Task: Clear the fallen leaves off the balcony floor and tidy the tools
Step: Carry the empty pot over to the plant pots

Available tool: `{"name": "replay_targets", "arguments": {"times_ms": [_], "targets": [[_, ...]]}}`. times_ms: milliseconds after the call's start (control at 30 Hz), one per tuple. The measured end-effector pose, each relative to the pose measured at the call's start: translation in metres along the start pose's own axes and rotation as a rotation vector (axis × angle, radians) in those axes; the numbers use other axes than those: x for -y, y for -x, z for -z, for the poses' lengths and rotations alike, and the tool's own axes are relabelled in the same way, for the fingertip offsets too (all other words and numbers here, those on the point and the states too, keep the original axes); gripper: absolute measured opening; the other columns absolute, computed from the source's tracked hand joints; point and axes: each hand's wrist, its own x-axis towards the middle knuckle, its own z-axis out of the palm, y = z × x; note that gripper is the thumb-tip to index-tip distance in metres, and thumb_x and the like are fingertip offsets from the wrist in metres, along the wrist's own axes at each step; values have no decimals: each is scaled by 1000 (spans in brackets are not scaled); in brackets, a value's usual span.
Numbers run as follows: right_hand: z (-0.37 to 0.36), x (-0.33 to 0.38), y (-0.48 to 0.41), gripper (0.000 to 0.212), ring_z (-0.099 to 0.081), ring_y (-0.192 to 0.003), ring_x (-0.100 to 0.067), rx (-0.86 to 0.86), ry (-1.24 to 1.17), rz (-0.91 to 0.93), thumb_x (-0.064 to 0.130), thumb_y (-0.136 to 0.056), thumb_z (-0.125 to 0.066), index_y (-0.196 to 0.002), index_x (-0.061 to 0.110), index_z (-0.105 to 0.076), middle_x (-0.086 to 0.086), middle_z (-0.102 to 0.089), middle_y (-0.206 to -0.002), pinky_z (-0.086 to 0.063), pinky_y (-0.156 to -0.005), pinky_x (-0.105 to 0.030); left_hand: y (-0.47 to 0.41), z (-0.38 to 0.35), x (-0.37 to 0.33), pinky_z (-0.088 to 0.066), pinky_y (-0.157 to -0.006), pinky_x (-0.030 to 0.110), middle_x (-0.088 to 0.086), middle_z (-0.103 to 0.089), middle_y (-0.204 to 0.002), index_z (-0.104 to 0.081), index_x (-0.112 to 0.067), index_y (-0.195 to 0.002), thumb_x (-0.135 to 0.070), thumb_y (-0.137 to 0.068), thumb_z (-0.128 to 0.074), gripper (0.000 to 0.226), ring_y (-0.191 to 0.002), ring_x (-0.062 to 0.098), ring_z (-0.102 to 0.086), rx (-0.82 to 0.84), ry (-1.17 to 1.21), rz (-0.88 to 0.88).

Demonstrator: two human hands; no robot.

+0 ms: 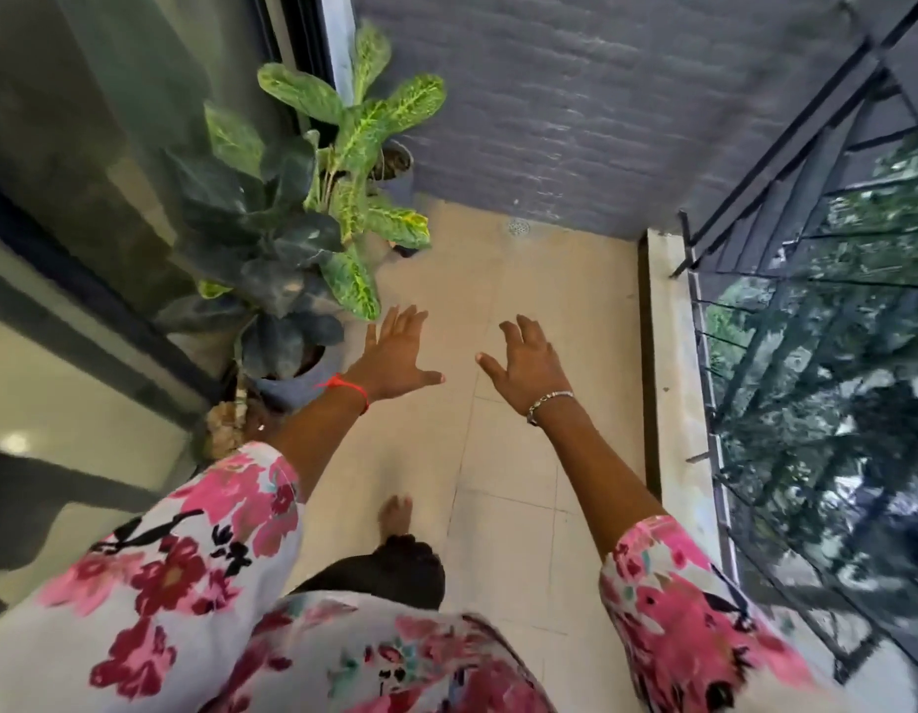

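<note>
I look down a narrow balcony with a beige tiled floor (549,301). My left hand (395,352), with a red thread at the wrist, is stretched forward over the floor with fingers spread and holds nothing. My right hand (526,365), with a silver bracelet, hovers beside it, fingers loosely bent and empty. No loose leaves or tools show on the visible tiles. My bare foot (395,517) stands on the floor below my hands.
Potted plants with large green leaves (343,162) line the left side by a glass sliding door (86,249). A grey pot (292,385) stands near my left wrist. A grey brick wall (600,95) closes the far end, with a floor drain (518,227). A black metal railing (755,301) runs along the right.
</note>
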Motion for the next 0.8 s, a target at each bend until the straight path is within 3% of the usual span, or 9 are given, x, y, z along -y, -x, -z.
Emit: {"name": "replay_targets", "arguments": {"times_ms": [400,533,633,800], "targets": [[16,-51,-239,56,-18,-139,-31,146,-103,-116,37,-96,-43,-140,4,-32,-18,-23,-149,-26,-111,-42,-236,50,43,-13,-115,47,15,-19,-154,-19,-8,-147,-38,-80,-71,90,-143,31,-14,43,72,20],[16,-91,-359,55,-26,-134,-33,142,-133,-125,35,-95,-46,-138,3,-34,-18,-30,-143,-33,-105,-44,-349,48,47,-14,-116,37,18,-20,-152,-21,-3,-145,-35,-80,-71,88,-142,31,-17,71,91,45],[17,-119,-446,53,-27,-133,-32,204,-135,-89,33,-96,-44,-138,3,-32,-16,-29,-143,-35,-105,-42,-429,43,48,-11,-115,31,21,-22,-150,-22,2,-143,-44,-77,-69,93,-142,32,-18,97,152,109],[-24,-171,-590,49,-32,-128,-32,272,-130,4,29,-96,-45,-137,3,-35,-16,-32,-141,-39,-99,-42,-585,8,72,-5,-113,23,17,-19,-152,-20,0,-144,-23,-85,-68,80,-143,27,-15,117,229,216]]}}
